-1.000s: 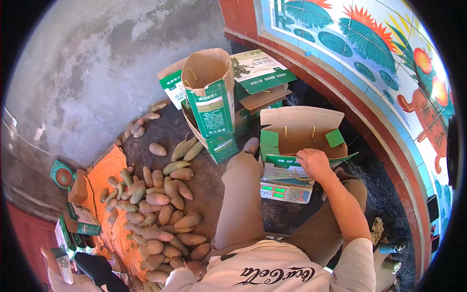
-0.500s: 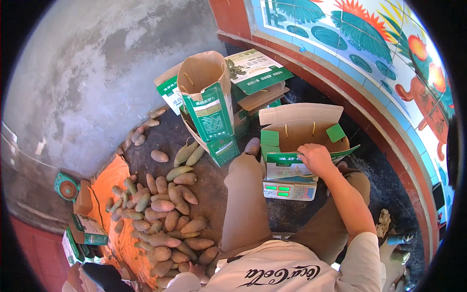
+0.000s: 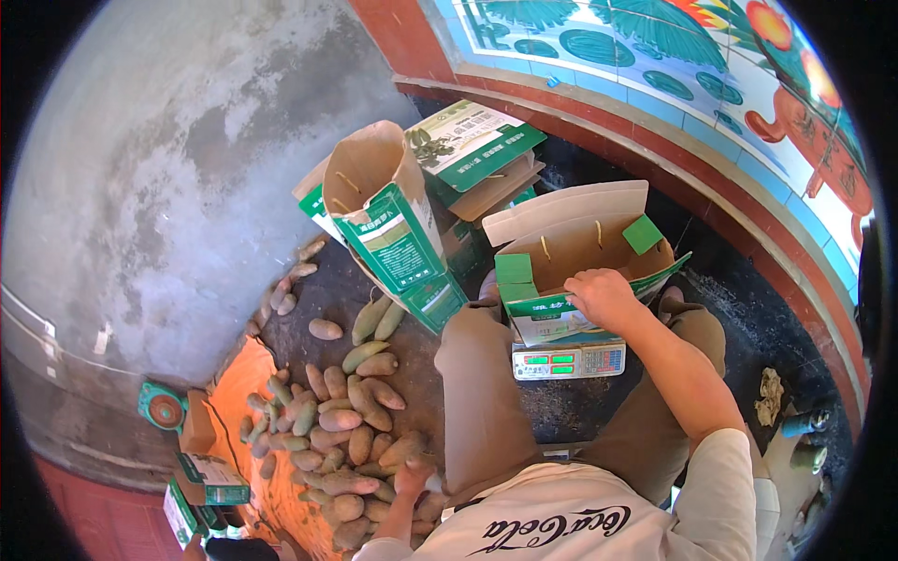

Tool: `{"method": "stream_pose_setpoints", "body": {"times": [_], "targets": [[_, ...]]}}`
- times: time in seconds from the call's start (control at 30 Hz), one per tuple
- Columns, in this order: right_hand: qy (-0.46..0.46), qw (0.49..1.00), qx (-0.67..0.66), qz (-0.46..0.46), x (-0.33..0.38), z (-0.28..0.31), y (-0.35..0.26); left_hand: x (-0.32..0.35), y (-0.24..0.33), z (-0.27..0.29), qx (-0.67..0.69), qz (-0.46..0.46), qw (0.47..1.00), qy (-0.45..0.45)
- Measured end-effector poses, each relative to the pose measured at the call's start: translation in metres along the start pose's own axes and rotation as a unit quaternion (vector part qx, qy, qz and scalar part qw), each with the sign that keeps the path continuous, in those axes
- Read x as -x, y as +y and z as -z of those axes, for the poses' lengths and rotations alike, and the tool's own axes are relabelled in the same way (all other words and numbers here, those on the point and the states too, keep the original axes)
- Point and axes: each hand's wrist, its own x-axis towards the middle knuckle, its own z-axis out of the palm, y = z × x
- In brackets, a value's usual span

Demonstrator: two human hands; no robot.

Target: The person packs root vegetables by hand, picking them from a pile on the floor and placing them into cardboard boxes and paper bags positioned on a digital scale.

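The open box (image 3: 571,252) is matt brown cardboard inside, with glossy green and white printed paper outside. The scale (image 3: 568,360) beneath it looks like smooth pale plastic. The floor (image 3: 187,168) is rough grey concrete, and the mangoes (image 3: 341,421) have dull, smooth skins.

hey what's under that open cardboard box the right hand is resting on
The open box sits on a weighing scale; only the scale's front panel with lit green displays shows. The right hand grips the box's front edge. The scale's platform is covered by the box.

Right hand (image 3: 603,296) rests on box (image 3: 571,252); left hand (image 3: 412,479) apparently among mangoes (image 3: 341,421).
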Motion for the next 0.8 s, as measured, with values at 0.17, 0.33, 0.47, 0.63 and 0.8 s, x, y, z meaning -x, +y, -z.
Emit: {"method": "stream_pose_setpoints", "body": {"times": [0.17,0.33,0.47,0.63,0.8], "targets": [[-0.010,1.000,-0.002,-0.003,0.002,-0.002,0.002,-0.017,0.098,0.065,0.373,-0.161,0.893,0.195],[-0.019,1.000,-0.007,-0.003,-0.002,0.000,-0.003,0.007,0.218,0.159,0.446,-0.271,0.811,0.263],[-0.030,0.999,-0.011,-0.008,0.000,-0.003,0.000,0.018,0.307,0.187,0.478,-0.339,0.775,0.237],[-0.056,0.998,0.006,-0.010,-0.002,-0.004,0.000,0.030,0.395,0.177,0.482,-0.425,0.761,0.093],[-0.097,0.995,-0.009,-0.018,-0.005,0.000,-0.002,0.003,0.452,0.132,0.393,-0.456,0.799,0.006]]}}
